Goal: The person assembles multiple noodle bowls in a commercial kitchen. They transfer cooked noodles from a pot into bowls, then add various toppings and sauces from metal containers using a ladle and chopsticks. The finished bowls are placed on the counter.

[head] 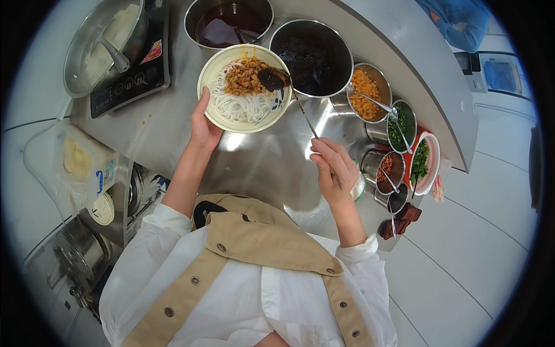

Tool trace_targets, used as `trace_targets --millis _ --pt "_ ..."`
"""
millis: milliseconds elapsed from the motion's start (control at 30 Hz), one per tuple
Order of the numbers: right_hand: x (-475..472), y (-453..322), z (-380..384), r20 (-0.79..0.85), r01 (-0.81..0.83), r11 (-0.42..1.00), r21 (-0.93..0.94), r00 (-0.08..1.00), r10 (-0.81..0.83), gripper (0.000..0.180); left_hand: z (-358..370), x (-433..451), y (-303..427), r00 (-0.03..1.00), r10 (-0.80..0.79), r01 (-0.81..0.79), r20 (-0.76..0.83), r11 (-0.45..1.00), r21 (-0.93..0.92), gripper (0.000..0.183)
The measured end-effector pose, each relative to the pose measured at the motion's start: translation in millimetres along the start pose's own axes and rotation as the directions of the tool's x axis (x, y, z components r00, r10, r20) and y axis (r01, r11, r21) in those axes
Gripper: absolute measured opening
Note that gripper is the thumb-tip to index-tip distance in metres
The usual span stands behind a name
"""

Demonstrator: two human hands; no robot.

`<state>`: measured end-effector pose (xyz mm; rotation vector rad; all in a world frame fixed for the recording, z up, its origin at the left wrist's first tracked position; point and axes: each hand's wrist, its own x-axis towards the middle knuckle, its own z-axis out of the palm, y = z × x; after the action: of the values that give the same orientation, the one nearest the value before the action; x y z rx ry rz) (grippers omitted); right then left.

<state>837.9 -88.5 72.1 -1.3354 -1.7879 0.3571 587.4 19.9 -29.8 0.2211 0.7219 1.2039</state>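
My left hand (204, 126) grips the rim of a cream bowl (211, 113) from the left, thumb on top. White rice noodles (243, 107) lie in it, topped with a reddish-brown chopped sauce (245, 80). My right hand (336, 167) holds the thin handle of a metal ladle (306, 117). The ladle's head, filled with dark sauce (273, 79), is over the right side of the bowl. Just behind the bowl stand a steel pot of dark sauce (310, 58) and a steel pot of reddish-brown liquid (230, 26).
Rightward stand steel containers of chopped orange food (364, 95), chopped green herbs (396, 127) and peanuts (384, 168), plus a basket of leafy greens (419, 160). A wok (80, 56) sits on an induction cooker (143, 82) at left. Across the counter (260, 160), a person's blue sleeve (466, 26) shows.
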Motion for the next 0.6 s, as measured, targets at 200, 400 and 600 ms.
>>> trace_targets --millis 200,400,600 --pt "3.1 7.6 -2.4 -0.187 -0.368 0.801 0.472 0.846 0.499 0.022 -1.3 3.4 -5.1 1.0 -0.003 0.003 0.004 1.0 0.015 0.056" --pt "43.5 101.2 -8.5 -0.044 -0.412 0.399 0.819 0.648 0.761 0.035 7.1 -6.6 -24.6 0.998 0.021 -0.013 -0.065 0.992 0.128 0.058" --pt "38.9 203.1 -59.4 -0.165 -0.518 0.841 0.154 0.826 0.539 0.033 25.3 -38.3 -69.0 0.993 -0.11 0.115 -0.048 0.986 0.117 0.057"
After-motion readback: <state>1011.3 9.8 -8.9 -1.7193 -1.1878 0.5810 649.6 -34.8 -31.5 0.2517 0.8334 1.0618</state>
